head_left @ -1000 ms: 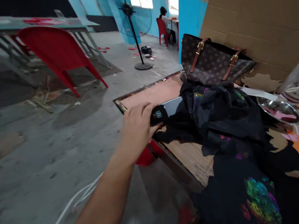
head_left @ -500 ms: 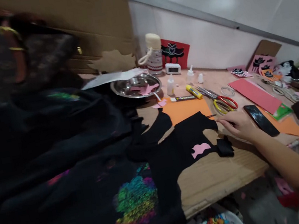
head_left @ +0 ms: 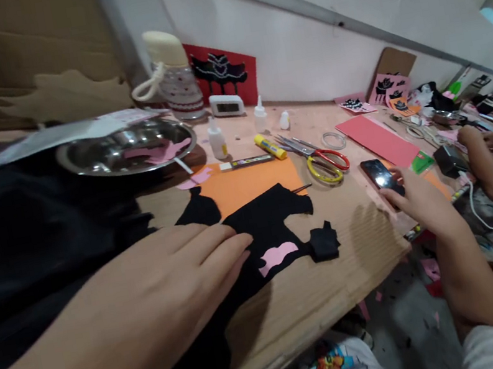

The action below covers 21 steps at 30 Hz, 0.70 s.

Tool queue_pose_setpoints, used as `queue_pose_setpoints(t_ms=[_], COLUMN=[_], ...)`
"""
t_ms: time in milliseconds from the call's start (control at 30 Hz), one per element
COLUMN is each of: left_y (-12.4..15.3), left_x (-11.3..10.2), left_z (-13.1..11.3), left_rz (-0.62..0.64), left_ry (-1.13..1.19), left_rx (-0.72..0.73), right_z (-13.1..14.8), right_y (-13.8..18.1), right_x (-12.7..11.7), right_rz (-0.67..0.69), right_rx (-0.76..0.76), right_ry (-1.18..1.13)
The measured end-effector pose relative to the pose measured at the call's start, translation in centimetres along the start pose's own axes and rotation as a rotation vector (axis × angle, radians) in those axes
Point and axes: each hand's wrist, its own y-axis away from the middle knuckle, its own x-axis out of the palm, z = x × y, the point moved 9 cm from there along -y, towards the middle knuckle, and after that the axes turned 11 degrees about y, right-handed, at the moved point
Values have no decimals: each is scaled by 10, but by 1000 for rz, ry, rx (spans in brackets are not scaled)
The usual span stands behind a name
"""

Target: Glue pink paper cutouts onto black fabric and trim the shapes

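Observation:
My left hand (head_left: 180, 271) lies flat over a black paper cutout (head_left: 251, 215), fingers stretched out. A pink paper piece (head_left: 278, 256) rests on the cutout just beyond my fingertips, and a small folded black bit (head_left: 325, 242) adjoins its right end. At the right, my right hand (head_left: 419, 196) has thumb and fingers closed on the near end of a dark smartphone (head_left: 376, 175). Whether the phone is lifted clear of the table, I cannot tell. A thin pointed tool (head_left: 302, 187) pokes out by the cutout's upper edge.
Orange paper (head_left: 246, 184), scissors (head_left: 318, 160), a glue stick (head_left: 270, 146) and small squeeze bottles (head_left: 217, 140) lie beyond the cutout. A steel bowl (head_left: 127, 148) stands left, near a bottle (head_left: 174, 77). A co-worker's hand (head_left: 473, 140) is at far right, near a charger (head_left: 451, 161).
My view has swung right. My left hand has come in over the black cutout. My right hand has left the cutout's right end and taken hold of the smartphone.

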Motion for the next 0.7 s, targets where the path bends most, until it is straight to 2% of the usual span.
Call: queue_pose_setpoints(t_ms=[67, 100, 233, 400, 567, 633, 700], left_y=[-20, -25, -28, -17, -17, -18, -18], left_x=[19, 25, 38, 60, 62, 62, 63], left_z=[-7, -3, 36, 67, 76, 75, 74], left_rz=[101, 109, 34, 119, 117, 125, 134], left_ry=[-136, -178, -154, -84, -4, 0, -9], left_rx=[179, 197, 82, -10, -74, -70, -67], right_z=[-26, -34, -55, -65, -45, -23, 9], right_y=[3, 3, -11, -33, -21, -10, -1], right_x=[24, 34, 56, 62, 46, 39, 36], right_rz=[123, 148, 170, 190, 66, 19, 16], right_rx=[75, 92, 135, 134, 149, 135, 49], right_ry=[81, 94, 73, -70, -150, -169, -250])
